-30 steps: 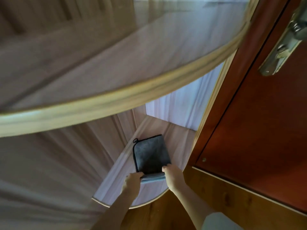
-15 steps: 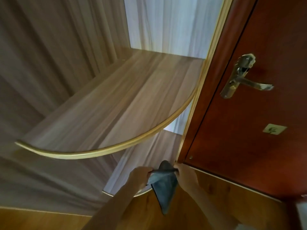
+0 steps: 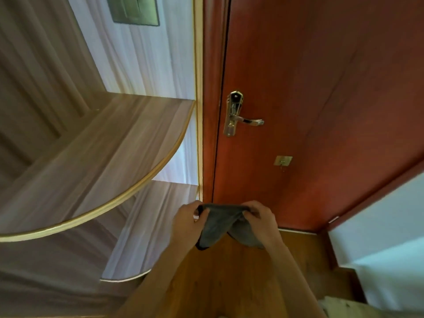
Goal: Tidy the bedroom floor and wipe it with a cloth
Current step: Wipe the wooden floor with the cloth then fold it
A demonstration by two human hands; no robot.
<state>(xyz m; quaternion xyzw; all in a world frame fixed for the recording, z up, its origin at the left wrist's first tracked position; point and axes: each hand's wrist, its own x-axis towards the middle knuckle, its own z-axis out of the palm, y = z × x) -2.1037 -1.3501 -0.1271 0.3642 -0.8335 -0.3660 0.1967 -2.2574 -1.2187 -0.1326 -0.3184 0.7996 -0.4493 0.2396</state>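
two bare forearms reach forward from the bottom edge over a wooden floor [image 3: 220,281] of warm orange-brown boards. the left hand [image 3: 187,223] and the right hand [image 3: 261,222] are held up side by side in front of the body, a little apart, and between them hangs a dark grey cloth [image 3: 218,226]. each hand has its fingers curled and pinches one end of the cloth's upper edge, the left at the left end, the right at the right end, so the top edge runs almost level from one to the other with a slight arch. below that edge the fabric droops in two loose folds that cross in the middle; a thin black trim shows along its lower left corner. the cloth is in the air, clear of the floor, not touching any furniture. to the left, low down, sits a rounded lower shelf [image 3: 137,244] of pale wood grain with a light edge strip, and above it a larger curved upper shelf [image 3: 96,161] of the same finish. straight beyond the hands stands a red-brown door [image 3: 309,99], closed, with a brass lever handle [image 3: 241,117] and a small brass plate [image 3: 283,160] beneath it. at the far right a pale wall [image 3: 385,226] meets the door frame.
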